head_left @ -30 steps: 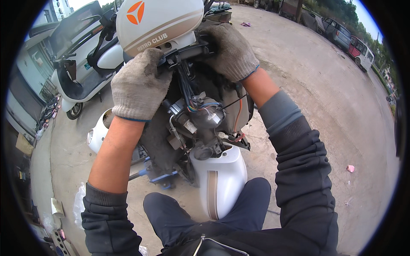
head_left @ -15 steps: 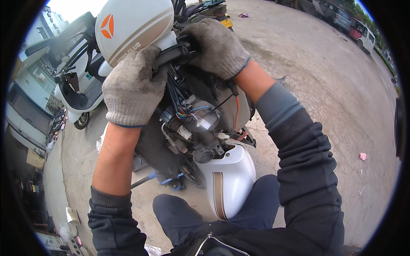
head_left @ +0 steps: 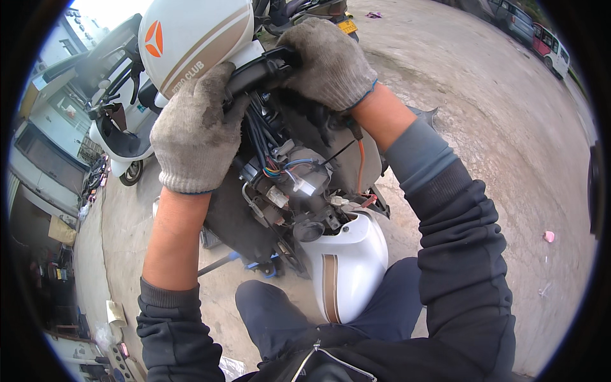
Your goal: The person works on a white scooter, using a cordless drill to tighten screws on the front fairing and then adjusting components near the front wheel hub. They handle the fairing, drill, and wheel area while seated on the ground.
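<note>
Both my hands wear grey knit gloves and hold a black plastic part [head_left: 261, 71] at the top of a partly stripped scooter. My left hand [head_left: 198, 130] is closed around its left end, thumb along the edge. My right hand [head_left: 328, 63] grips the right end, with the fingertips hidden behind the part. Below it hangs a bundle of dark cables [head_left: 258, 130]. Coloured wires with a white connector [head_left: 304, 186] lie under the bundle. Lower down, a white front fender [head_left: 356, 270] with a brown stripe sits between my knees. A rounded white shell [head_left: 197, 38] with an orange emblem stands just beyond my left hand.
A white scooter [head_left: 121, 140] is parked at the left, near a building. Another two-wheeler with a yellow plate [head_left: 347, 26] stands behind my right hand. A blue tool or stand [head_left: 264, 266] lies on the concrete. Vehicles are parked far right.
The black part has tilted a little, its right end rising, and more of its top shows. Both hands keep their hold. The view has shifted slightly.
</note>
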`<state>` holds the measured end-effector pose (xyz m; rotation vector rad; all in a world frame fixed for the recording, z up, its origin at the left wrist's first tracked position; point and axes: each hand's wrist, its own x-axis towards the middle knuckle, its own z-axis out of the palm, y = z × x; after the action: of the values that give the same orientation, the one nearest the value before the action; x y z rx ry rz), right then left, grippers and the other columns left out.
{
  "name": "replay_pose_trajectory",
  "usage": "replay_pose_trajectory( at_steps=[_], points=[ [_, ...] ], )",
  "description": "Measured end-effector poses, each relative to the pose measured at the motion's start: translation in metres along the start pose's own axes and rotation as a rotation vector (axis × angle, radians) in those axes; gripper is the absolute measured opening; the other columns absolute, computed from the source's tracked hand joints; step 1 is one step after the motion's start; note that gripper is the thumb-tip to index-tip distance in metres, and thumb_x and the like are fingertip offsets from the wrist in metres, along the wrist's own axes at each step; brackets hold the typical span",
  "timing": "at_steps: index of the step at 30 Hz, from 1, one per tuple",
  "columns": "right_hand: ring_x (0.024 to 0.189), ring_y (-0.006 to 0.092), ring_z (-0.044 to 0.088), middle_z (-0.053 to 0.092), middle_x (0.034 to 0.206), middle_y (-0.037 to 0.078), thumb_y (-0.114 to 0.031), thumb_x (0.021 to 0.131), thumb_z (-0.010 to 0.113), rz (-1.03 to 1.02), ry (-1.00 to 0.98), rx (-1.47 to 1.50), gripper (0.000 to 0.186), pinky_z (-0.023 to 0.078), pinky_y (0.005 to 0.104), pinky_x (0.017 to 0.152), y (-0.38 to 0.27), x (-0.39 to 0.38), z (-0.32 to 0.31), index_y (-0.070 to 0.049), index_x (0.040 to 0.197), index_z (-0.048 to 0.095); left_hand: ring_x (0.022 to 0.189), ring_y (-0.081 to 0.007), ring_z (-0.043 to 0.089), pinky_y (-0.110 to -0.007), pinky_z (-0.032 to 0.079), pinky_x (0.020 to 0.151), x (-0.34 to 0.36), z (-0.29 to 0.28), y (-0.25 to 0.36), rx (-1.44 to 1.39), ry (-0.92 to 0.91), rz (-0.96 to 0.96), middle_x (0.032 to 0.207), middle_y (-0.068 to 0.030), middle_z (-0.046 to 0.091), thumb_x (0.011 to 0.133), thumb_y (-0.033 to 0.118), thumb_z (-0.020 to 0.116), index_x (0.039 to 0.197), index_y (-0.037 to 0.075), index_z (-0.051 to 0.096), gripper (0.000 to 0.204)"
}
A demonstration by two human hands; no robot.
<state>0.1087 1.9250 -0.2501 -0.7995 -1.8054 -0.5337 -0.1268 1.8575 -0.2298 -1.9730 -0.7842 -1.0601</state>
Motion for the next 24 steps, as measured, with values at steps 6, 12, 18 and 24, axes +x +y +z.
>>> replay_pose_trajectory(
  at_steps=[6,12,18,24],
  points=[
    [0.099,0.0364,0.072,0.074,0.101,0.016,-0.022,0.083,0.079,-0.01,-0.125,-0.106,0.022,0.058,0.0481,0.088,-0.011,0.001,-0.007,-0.008,0.101,0.077,0.096,-0.0309,0.076,-0.04,0.063,0.083,0.0,-0.006,-0.007,-0.057,-0.021,0.005,0.114,-0.0093,0.077,0.08,0.011,0.084,0.147,0.024,0.066,0.07],
    [0.085,0.0333,0.073,0.074,0.087,0.015,-0.021,0.094,0.062,-0.264,-0.354,-0.275,0.022,0.057,0.0462,0.078,-0.004,0.017,-0.01,-0.008,0.088,0.078,0.113,-0.0299,0.074,-0.038,0.061,0.095,0.012,-0.017,0.021,0.026,-0.151,-0.033,0.127,-0.0115,0.075,0.084,0.008,0.083,0.146,0.022,0.067,0.066],
    [0.092,0.0315,0.073,0.075,0.096,0.014,-0.021,0.095,0.06,-0.354,-0.318,-0.075,0.02,0.056,0.0432,0.084,-0.001,0.015,-0.018,-0.008,0.097,0.076,0.129,-0.0281,0.064,-0.038,0.051,0.111,0.05,-0.021,0.038,-0.822,-0.486,-0.47,0.14,-0.0142,0.067,0.102,0.015,0.065,0.145,0.007,0.063,0.044],
    [0.093,0.0296,0.073,0.076,0.099,0.012,-0.018,0.096,0.058,-0.4,-0.488,-0.34,0.021,0.057,0.0398,0.086,0.007,0.014,-0.009,-0.008,0.103,0.075,0.127,-0.0283,0.065,-0.04,0.051,0.109,0.045,0.0,0.024,-0.203,-0.282,0.087,0.136,-0.0148,0.069,0.103,0.016,0.064,0.139,0.004,0.067,0.038]
  ],
)
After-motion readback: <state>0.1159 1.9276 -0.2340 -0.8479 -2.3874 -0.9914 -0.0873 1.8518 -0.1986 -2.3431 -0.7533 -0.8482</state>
